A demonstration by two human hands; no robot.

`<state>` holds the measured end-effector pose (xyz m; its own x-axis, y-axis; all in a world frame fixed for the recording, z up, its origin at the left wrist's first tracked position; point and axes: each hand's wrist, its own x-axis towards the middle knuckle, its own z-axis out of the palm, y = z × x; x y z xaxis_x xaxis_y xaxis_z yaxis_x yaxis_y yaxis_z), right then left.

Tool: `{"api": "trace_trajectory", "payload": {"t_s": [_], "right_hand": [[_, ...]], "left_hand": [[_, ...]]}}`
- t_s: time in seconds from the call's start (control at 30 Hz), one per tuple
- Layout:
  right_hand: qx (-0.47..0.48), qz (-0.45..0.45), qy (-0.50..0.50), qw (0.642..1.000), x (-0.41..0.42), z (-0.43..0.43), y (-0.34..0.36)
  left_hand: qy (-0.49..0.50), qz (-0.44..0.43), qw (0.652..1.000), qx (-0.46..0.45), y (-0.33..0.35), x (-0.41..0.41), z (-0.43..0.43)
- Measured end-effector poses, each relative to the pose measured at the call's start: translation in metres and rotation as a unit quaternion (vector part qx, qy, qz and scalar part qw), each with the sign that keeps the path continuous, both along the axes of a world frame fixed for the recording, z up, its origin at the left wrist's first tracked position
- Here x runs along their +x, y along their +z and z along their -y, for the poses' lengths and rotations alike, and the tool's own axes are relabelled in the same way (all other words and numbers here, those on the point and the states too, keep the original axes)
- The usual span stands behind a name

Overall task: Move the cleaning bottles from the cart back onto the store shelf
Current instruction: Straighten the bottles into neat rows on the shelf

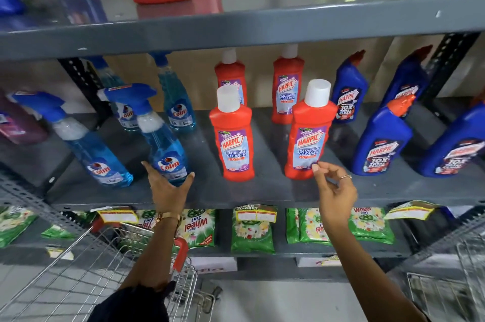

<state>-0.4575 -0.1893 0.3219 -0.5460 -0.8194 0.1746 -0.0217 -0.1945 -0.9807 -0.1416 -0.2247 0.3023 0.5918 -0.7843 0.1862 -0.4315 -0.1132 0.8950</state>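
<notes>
Now, both hands up at the middle shelf (275, 190). Left hand (168, 190) cups the base of a blue Colin spray bottle (162, 143), thumb and fingers spread around its lower sides; bottle stands tilted near the front edge. Right hand (334, 190) sits just right of and slightly nearer than a red Harpic bottle (309, 132), fingers loosely curled, index fingertip at the label's lower corner, gripping nothing. Second red Harpic (232, 138) stands between the two hands, two more farther back. Another Colin spray (91, 148) leans to the left. Blue Harpic bottles (380, 143) stand at right. Wire cart (86, 269) below left, near the left forearm.
</notes>
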Motion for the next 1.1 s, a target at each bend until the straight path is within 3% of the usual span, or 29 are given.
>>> {"api": "trace_trajectory", "payload": {"t_s": [0.13, 0.2, 0.27, 0.37, 0.43, 0.53, 0.67, 1.1], "right_hand": [[-0.020, -0.006, -0.004, 1.000, -0.006, 0.001, 0.008], [-0.036, -0.016, -0.037, 0.999, -0.012, -0.001, 0.008], [-0.051, -0.048, -0.098, 0.993, -0.023, -0.002, 0.007], [-0.041, -0.076, -0.157, 0.984, -0.052, 0.005, 0.000], [0.024, -0.117, -0.150, 0.981, -0.074, 0.018, -0.005], [0.105, -0.182, -0.114, 0.971, -0.097, 0.038, -0.009], [0.081, -0.189, -0.102, 0.973, -0.111, 0.055, -0.016], [0.070, -0.204, -0.111, 0.970, -0.115, 0.056, -0.029]], "left_hand": [[0.002, -0.005, 1.000, -0.004, 0.005, -0.007, -0.005], [0.049, 0.041, 0.998, -0.001, 0.009, -0.021, -0.014], [0.048, 0.091, 0.993, -0.053, 0.013, -0.051, -0.030], [-0.114, 0.089, 0.974, -0.175, 0.017, -0.133, -0.064], [-0.206, 0.089, 0.954, -0.197, 0.014, -0.190, -0.076], [-0.242, 0.008, 0.961, -0.130, 0.014, -0.248, -0.057], [-0.208, -0.047, 0.976, -0.045, 0.014, -0.270, -0.003], [-0.159, -0.076, 0.984, -0.014, -0.009, -0.272, 0.028]]}}
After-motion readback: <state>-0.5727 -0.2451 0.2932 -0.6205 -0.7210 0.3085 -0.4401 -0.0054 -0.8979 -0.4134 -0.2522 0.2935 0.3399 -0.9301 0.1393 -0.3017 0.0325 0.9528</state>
